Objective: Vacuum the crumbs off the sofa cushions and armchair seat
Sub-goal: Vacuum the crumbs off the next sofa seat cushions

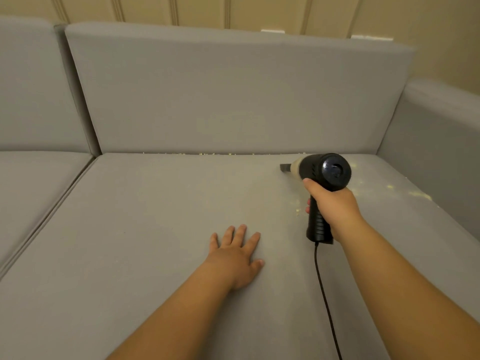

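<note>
A grey sofa seat cushion (161, 229) fills the view. My right hand (335, 206) grips the handle of a black hand-held vacuum (326, 175), whose narrow nozzle points left, close to the cushion's back. My left hand (237, 255) presses flat on the cushion with fingers spread. Pale crumbs (413, 194) lie scattered at the right side of the cushion, a few more crumbs (297, 210) beside the handle, and a thin line of them runs along the crease under the back cushion (233, 100).
A second seat cushion (33, 183) adjoins on the left across a seam. The sofa's armrest (436, 141) rises at the right. The vacuum's black cord (324, 289) trails down toward me. A panelled beige wall (259, 11) stands behind.
</note>
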